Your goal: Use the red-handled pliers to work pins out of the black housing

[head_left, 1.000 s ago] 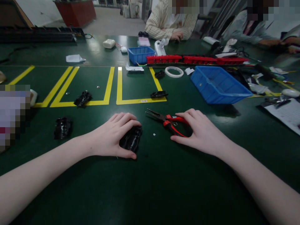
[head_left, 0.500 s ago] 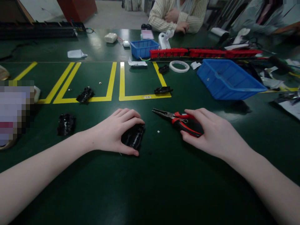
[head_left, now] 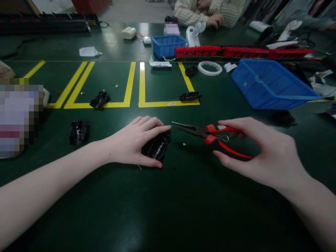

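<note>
My left hand (head_left: 135,141) is curled over a glossy black plastic part (head_left: 156,147) that rests on the green table (head_left: 168,210), thumb underneath and fingers on top. My right hand (head_left: 262,154) holds red-handled needle-nose pliers (head_left: 210,134) by the handles, lifted just off the table. The handles are spread and the thin jaws point left, their tip almost touching my left fingertips above the black part. A tiny white speck (head_left: 184,144) lies on the table below the pliers.
More black parts lie at left (head_left: 78,132), (head_left: 99,99) and in the middle (head_left: 190,96). Yellow tape lines (head_left: 131,84) mark boxes. A large blue bin (head_left: 273,85), small blue bin (head_left: 168,45), tape roll (head_left: 210,68) and red strips (head_left: 236,51) sit beyond. A person in a striped sleeve (head_left: 207,10) sits opposite.
My right hand closed round the pliers' handles and lifted them off the table, swinging the jaws toward my left hand. My left hand stayed on the black part.
</note>
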The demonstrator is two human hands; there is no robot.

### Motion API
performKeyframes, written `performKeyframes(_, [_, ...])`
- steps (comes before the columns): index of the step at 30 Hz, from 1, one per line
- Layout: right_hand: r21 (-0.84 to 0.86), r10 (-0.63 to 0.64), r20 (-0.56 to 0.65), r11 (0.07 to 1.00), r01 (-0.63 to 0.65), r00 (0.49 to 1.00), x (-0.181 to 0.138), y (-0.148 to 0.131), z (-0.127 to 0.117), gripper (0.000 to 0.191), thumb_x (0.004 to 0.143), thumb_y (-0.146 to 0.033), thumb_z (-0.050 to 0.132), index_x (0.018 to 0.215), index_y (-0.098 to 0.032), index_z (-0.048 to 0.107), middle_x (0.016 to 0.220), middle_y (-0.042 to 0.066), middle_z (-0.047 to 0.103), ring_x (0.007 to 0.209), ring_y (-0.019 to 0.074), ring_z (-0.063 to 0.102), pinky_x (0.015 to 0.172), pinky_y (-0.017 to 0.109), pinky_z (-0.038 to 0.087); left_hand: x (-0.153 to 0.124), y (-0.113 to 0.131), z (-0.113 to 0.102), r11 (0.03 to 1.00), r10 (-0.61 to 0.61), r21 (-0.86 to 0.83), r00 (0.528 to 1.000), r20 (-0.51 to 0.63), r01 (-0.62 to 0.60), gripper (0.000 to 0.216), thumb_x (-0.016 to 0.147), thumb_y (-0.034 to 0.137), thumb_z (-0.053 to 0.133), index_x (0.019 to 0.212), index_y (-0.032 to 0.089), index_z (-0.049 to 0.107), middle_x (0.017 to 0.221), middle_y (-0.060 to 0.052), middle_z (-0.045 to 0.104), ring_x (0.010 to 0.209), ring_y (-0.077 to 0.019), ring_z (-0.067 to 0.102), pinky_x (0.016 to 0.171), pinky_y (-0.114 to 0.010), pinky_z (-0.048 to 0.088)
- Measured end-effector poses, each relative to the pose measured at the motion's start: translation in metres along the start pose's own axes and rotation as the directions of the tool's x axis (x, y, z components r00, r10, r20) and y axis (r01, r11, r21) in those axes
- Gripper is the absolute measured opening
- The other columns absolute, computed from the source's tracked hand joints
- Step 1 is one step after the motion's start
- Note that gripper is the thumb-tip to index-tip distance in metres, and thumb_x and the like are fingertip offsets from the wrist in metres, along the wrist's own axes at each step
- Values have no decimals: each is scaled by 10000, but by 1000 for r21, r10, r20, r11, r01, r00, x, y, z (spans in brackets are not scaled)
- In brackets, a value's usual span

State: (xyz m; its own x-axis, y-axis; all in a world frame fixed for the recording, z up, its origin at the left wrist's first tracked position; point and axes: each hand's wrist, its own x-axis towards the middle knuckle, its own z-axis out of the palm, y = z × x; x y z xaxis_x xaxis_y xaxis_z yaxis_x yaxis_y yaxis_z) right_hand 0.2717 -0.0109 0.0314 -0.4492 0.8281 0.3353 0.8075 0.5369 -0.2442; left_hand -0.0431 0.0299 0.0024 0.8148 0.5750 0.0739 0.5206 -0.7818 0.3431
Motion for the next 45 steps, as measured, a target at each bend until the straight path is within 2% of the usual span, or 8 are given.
performKeyframes(4, [65,7,36,998,-9,999,-3,-7,-5,494,792,-442,662,1259,-322,555,1148,56,668,940,305,662,777,481,557,0,-1,1,1000,2,-1,1000,-29,-2,812,736,736,629,1314,185,478,1275,-129,536,1140,-322,495,962,-444,414])
performKeyframes(8, [101,-23,81,995,15,996,-6,-10,-8,501,771,-441,690,1243,-341,555,1129,30,675,962,297,665,787,474,573,1,-1,2,1000,-4,-4,999,-38,3,784,713,745,640,1243,183,507,1233,-121,551,1116,-313,506,948,-431,416])
performKeyframes(16, [115,-63,103,992,51,993,-6,-17,-5,496,769,-444,692,1229,-316,559,1132,30,675,930,267,677,750,429,584,1,4,-1,1000,-18,-17,999,-38,17,756,735,736,624,1234,180,510,1222,-117,552,1097,-306,509,937,-423,416])
performKeyframes(27, [163,-27,137,987,4,990,-7,-16,2,471,776,-461,681,1223,-385,554,1120,-18,678,877,248,683,658,392,577,1,5,-2,1000,-14,-23,999,-36,13,748,740,730,625,1233,178,512,1223,-118,555,1113,-308,514,948,-421,408])
performKeyframes(33, [146,-24,147,989,2,989,-7,-17,1,455,787,-473,672,1212,-384,538,1104,-3,677,807,249,676,605,401,560,1,5,-3,1000,-10,-14,999,-38,10,747,744,720,633,1237,172,510,1222,-119,555,1103,-302,516,941,-422,410])
performKeyframes(41, [144,-54,152,989,32,987,-7,-14,2,416,806,-465,660,1188,-325,573,1102,24,691,863,254,689,637,382,567,1,6,-3,1000,-12,-27,999,-35,11,749,741,717,637,1238,171,513,1224,-123,558,1112,-312,514,949,-429,407])
performKeyframes(45, [151,-72,151,987,49,986,-7,-12,1,425,808,-436,664,1200,-298,580,1108,35,695,902,258,695,708,394,581,1,4,-2,1000,-1,-29,999,-49,-1,749,733,708,653,1234,166,523,1218,-125,565,1113,-312,520,940,-426,412])
